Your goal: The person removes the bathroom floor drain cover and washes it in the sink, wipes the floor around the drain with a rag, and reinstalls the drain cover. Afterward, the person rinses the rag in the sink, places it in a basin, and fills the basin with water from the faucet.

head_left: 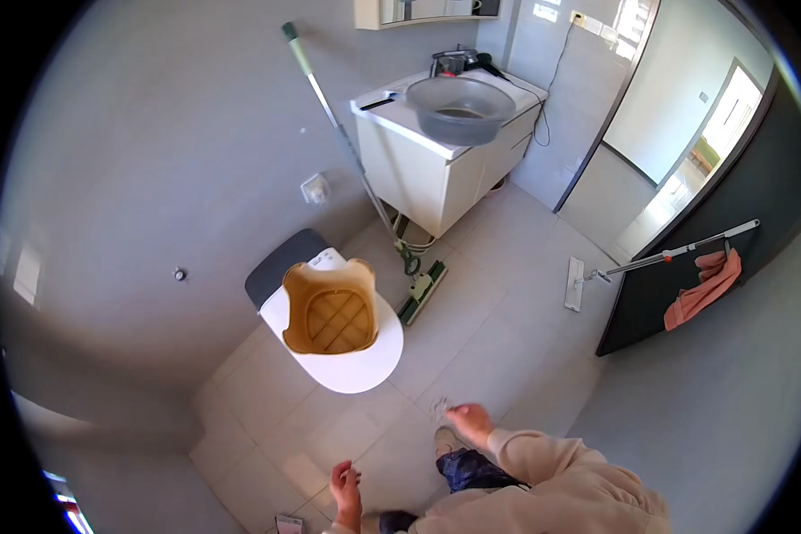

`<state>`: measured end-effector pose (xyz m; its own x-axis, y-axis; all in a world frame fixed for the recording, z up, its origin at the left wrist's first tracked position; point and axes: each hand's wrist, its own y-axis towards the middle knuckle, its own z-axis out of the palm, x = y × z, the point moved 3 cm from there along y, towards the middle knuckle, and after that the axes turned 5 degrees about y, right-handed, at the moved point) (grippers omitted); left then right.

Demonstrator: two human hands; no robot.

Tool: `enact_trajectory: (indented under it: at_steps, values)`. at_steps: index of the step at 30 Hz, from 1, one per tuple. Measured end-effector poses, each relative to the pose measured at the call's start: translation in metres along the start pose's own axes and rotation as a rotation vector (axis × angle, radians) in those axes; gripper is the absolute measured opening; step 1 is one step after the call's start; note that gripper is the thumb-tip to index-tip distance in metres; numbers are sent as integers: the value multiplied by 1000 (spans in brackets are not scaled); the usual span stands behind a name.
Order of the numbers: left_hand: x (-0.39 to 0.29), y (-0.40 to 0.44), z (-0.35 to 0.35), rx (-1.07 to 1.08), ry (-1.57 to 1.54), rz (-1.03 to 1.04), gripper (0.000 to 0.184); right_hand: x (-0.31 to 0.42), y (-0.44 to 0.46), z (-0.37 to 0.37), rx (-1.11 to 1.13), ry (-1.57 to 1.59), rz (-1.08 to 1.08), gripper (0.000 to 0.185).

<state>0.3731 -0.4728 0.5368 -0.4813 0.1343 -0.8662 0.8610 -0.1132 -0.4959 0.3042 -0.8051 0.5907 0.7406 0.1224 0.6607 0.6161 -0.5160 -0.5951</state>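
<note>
Right hand [473,424]: held out low above the tiles, fingers bent; I cannot tell whether the grip is spread or pressed together.
Pale scrap [440,408]: just beside the right fingertips; too blurred to tell if it is pinched or lies on the floor.
Left hand [345,485]: near the bottom edge, fingers curled inward; whether that grip is spread or pinching, I cannot tell.
Yellow tub [338,311]: upright on the toilet lid, apart from both hands.
Toilet lid [354,376]: white and closed, with a dark grey section behind it.
Green mop head [424,292]: on the floor between toilet and cabinet, its pole leaning up along the wall.
Worktop [399,117]: white, over a white cabinet [409,178], carrying 1 grey basin [472,129] and a dark tap.
White mop head [575,285]: on the floor near the dark door [636,311].
Pink cloth [705,289]: hangs by that second mop's handle.
</note>
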Motion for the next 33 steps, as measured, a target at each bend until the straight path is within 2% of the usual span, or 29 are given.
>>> enact_trajectory:
  at_steps: [2,4,5,7,10,14,16,18,23,27,29,32,33]
  values:
    - [-60,12,74,87,112,38,20,14,34,-65,-4,20,10,34]
    - [-90,29,124,136,211,100,21,6,63,-112,-158,486,73,25]
    - [-118,38,158,193,280,157,22,20,73,-148,-179,490,66,25]
    - [-132,62,196,216,345,204,21,19,98,-184,-298,872,-137,19]
    - [-180,108,258,238,432,253,22,40,135,-240,-422,1041,-211,17]
    - [-256,163,380,381,384,354,22,63,180,-330,-393,1179,-97,15]
    - [-275,197,458,468,371,404,22,64,207,-380,-569,1176,-39,16]
    - [-296,221,543,587,359,455,23,63,231,-430,-594,1192,-44,17]
    - [-382,207,753,895,387,589,26,59,286,-542,-756,1144,3,16]
    - [-415,235,927,827,278,684,28,84,361,-648,-755,1117,-39,19]
    - [-448,254,1006,685,145,760,28,111,406,-707,-710,1068,-139,22]
    - [-478,316,1095,552,60,699,27,151,488,-776,-590,1035,-220,25]
    - [-487,346,1120,468,64,587,29,171,516,-796,-558,1027,-230,25]
